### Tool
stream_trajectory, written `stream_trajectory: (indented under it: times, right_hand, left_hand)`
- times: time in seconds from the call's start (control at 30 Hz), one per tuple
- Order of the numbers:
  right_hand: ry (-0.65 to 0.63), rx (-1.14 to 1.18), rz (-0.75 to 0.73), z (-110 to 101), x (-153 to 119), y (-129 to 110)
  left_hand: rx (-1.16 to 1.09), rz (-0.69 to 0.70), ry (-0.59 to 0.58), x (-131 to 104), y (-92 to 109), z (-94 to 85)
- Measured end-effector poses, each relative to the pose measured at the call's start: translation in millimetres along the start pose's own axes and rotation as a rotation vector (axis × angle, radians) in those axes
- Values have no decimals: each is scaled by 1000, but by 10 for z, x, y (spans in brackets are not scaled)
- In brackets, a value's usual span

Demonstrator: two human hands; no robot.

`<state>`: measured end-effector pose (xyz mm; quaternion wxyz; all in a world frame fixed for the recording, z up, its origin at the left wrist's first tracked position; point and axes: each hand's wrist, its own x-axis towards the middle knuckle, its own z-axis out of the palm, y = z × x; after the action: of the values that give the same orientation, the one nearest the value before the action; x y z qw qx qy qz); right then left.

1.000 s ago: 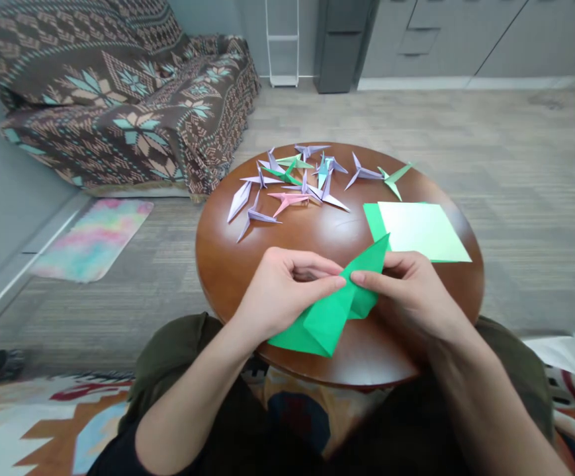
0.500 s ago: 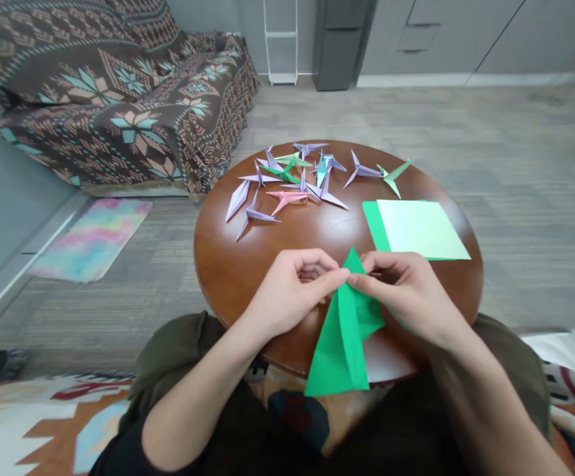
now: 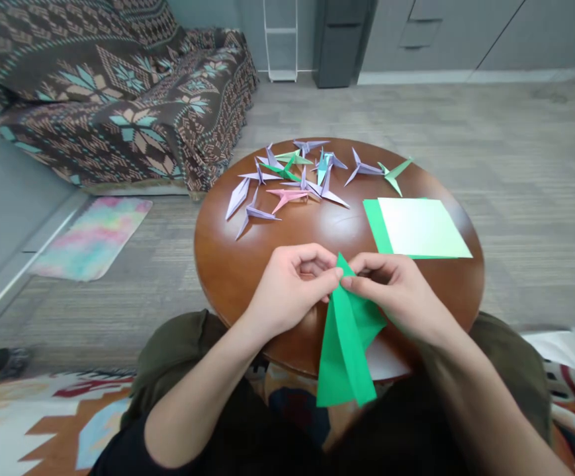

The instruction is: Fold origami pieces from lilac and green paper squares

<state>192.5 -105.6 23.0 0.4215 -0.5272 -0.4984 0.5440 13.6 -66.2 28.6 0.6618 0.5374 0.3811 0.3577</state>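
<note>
A partly folded sheet of green origami paper [image 3: 344,344] is held over the near edge of the round table, its pointed tip up and its wide flaps hanging down past the edge. My left hand [image 3: 297,284] pinches it near the tip from the left, thumb on top. From the right, my right hand [image 3: 396,284] grips the same paper close to the tip, with both thumbs almost touching. Behind the hands, several folded paper figures in purple, green, blue and pink lie on the table, among them a pink one [image 3: 288,197].
The brown round table [image 3: 218,264] stands before my knees. A stack of green and pale sheets [image 3: 423,228] lies at its right. A patterned sofa [image 3: 133,119] is at the back left, with a pastel mat [image 3: 96,238] on the floor near it.
The tip of the green paper has shifted slightly left, and its lower flaps have swung a little right and downward. Both hands keep their pinch.
</note>
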Motion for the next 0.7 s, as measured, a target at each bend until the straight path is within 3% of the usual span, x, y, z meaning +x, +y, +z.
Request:
stream_trajectory:
  times: [0.23,0.4,0.6,0.7]
  right_hand:
    - [-159,-61,66,-3,-11,-27]
    - [-158,-135,40,-56,-29,-47]
    - [-160,-179,51,-74,-38,-27]
    - [-186,-213,49,-65,-46,-41]
  left_hand:
    - [5,116,99,25,-2,-46]
    - [32,118,117,42,3,-74]
    - [187,-41,-179,14,11,-97]
    - [217,-71,-219,10,5,-118]
